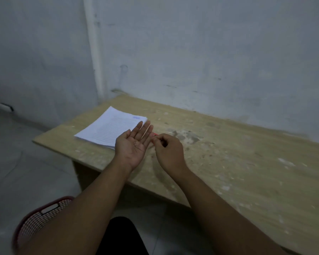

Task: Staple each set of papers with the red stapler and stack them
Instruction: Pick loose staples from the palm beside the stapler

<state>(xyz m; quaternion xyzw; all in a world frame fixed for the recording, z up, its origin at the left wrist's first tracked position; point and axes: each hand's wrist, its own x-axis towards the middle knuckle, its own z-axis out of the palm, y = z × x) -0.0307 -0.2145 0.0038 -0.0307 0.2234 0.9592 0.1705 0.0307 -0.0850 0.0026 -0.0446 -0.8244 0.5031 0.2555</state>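
Left hand flat, palm up; right hand curled, fingertips pinched beside it

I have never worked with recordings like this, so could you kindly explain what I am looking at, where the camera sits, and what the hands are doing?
There is no machine here: a person does the work with bare hands. The single picture comes from a wide-angle camera worn on the head, looking forward and down, so both forearms reach in from the bottom.

The left hand is open, palm up, with a few tiny pale specks on it, too small to identify. The right hand is curled, fingertips pinched together; a bit of red, probably the red stapler, shows just beyond it, mostly hidden.

On the worn wooden table lies a stack of printed papers, partly behind the left hand. A red basket sits on the floor at lower left.
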